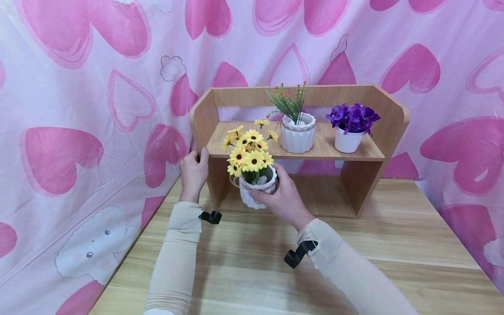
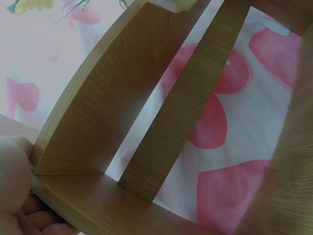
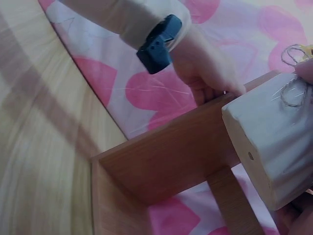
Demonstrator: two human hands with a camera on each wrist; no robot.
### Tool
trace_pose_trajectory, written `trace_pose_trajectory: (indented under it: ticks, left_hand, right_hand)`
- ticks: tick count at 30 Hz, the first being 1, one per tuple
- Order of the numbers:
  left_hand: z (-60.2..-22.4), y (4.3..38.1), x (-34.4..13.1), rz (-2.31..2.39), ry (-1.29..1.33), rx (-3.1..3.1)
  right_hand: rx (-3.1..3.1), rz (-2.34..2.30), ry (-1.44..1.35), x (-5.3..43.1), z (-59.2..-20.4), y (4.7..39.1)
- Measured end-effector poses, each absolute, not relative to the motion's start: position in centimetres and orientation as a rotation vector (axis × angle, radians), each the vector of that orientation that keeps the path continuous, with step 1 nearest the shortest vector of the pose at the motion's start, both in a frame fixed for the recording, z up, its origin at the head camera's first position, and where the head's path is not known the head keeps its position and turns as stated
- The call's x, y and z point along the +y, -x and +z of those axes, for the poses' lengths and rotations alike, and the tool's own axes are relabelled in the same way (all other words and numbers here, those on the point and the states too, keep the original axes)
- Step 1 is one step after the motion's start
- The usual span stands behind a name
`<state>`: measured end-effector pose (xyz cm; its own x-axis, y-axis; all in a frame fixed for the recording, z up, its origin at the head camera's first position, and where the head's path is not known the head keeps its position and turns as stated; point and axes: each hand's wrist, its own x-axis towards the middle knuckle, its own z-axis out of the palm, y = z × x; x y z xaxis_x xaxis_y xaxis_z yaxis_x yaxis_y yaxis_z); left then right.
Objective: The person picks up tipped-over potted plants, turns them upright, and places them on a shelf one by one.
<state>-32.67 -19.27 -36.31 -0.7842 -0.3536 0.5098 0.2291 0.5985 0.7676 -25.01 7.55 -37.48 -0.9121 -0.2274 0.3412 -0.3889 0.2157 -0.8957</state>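
Note:
My right hand grips a white ribbed flower pot by its side, thumb across the front. Yellow daisy-like flowers stand in it, and a twine bow hangs on its wall. The pot is raised in front of the shelf's left half; its underside with a small hole faces the right wrist camera. My left hand holds the left side panel of the wooden shelf, thumb on the near side and curled fingers behind, as the left wrist view shows.
On the upper board stand a white ribbed pot with grass and small red flowers, and a smooth white pot with purple flowers. The shelf rests on a wooden table. A pink heart-patterned curtain hangs behind and beside it.

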Motion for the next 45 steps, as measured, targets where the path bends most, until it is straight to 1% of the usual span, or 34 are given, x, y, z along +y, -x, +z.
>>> trace_pose_trajectory:
  ticks: [25, 39, 45]
  left_hand:
    - [-36.6, 32.9, -19.4, -1.182, -0.117, -2.207]
    - [-36.5, 32.8, -19.5, -1.181, -0.127, -2.214]
    - [-36.6, 32.9, -19.3, -1.158, -0.109, -2.202]
  right_hand:
    - [-2.344, 1.721, -0.64, 5.9, -32.3, 27.7]
    - [-2.328, 1.703, -0.627, 4.7, -30.3, 29.7]
    - [-2.369, 1.686, -0.58, 4.1, -30.0, 30.4]
